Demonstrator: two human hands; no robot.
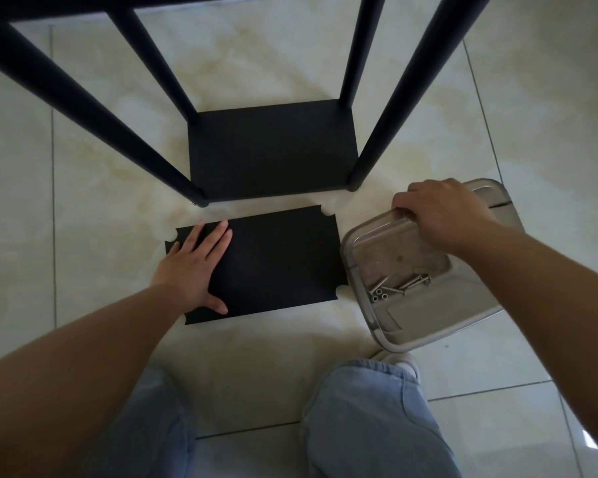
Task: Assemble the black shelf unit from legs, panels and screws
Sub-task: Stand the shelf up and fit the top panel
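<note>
Tiled floor carries the loose panel just before the frame. My left hand presses flat on it, fingers straight; my right hand clasps the screw tub rim beside it. Thin, stiff, light, I judge: lift by the long edges.

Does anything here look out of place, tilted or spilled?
Only the clear plastic box stands out: the right hand grips its far rim and it looks tipped, with the screws gathered at one side inside. None lie on the floor. The loose panel lies flat under the left hand.
</note>
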